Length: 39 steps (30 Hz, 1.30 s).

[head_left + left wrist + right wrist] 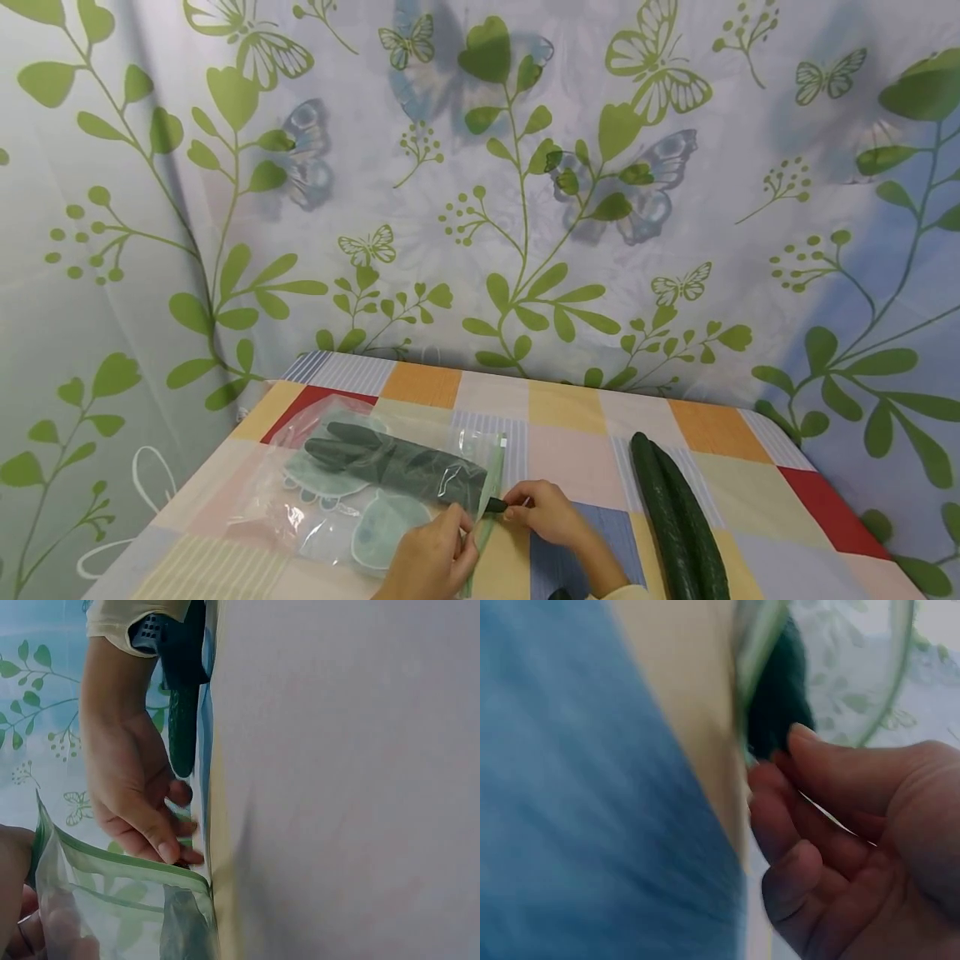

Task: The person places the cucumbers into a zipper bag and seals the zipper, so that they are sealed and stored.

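A clear zip bag (322, 533) with a green-edged mouth lies on its side, printed with pale green shapes. Dark green cucumbers (397, 462) show through its film. At the mouth, my left hand (435, 550) pinches the near part of the green edge (135, 862); in the left wrist view the left hand (15, 900) is partly behind the film. My right hand (551, 517) pinches the dark tip of a cucumber (496, 505) sticking out of the mouth. In the right wrist view, thumb and forefinger of the right hand (847, 825) meet at the end of that cucumber (780, 690).
Two long cucumbers (675, 517) lie side by side to the right of my right hand. A patchwork-patterned cloth (570, 450) covers the table. Behind it hangs a curtain (450, 208) with leaves and butterflies. A white cord (138, 475) loops at the table's left edge.
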Motion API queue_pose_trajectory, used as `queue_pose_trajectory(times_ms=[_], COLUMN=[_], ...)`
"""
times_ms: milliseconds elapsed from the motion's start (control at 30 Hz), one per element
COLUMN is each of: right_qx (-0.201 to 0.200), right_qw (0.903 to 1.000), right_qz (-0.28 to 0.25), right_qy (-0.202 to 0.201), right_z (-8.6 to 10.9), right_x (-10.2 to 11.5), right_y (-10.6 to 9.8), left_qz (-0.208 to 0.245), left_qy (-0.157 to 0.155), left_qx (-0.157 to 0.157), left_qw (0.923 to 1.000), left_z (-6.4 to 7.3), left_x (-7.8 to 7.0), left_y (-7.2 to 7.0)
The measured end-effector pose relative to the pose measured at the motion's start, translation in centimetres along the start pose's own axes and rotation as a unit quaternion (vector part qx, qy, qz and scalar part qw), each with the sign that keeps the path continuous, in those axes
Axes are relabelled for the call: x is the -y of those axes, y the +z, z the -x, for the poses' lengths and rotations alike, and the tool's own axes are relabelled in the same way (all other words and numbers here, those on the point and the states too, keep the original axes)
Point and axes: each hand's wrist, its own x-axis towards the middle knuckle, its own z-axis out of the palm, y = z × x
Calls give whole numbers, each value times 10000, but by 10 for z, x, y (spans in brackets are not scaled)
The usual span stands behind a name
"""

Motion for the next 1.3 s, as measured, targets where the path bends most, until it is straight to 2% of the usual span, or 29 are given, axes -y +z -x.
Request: queue_pose_trajectory(times_ms=[100,267,433,533,667,767,967,1133,1300], right_qx=[-105,-2,-93,-231,-463,-588,-581,-268,-279], right_qw=[9998,9995,9994,9988,9971,9963,9976,9994,9994], right_qz=[109,179,325,421,596,629,352,190,195], right_qy=[-94,-245,-109,-50,-120,-17,137,69,16], right_z=[2,4,4,0,-8,-11,-7,-1,5], right_x=[-2,-6,-5,0,7,10,13,17,19], right_y=[2,3,7,14,26,34,32,25,21], left_qz=[142,355,493,542,498,448,482,448,494], left_qy=[-7,-96,-82,-58,-82,-24,181,-9,-269], left_qx=[156,378,488,491,375,279,247,280,412], left_qw=[9998,9986,9976,9973,9980,9986,9984,9986,9976], left_z=[0,2,3,4,8,11,11,9,8], left_x=[-2,-5,-6,-6,-4,-2,1,1,-1], left_y=[1,2,2,0,-1,-2,-1,-4,-8])
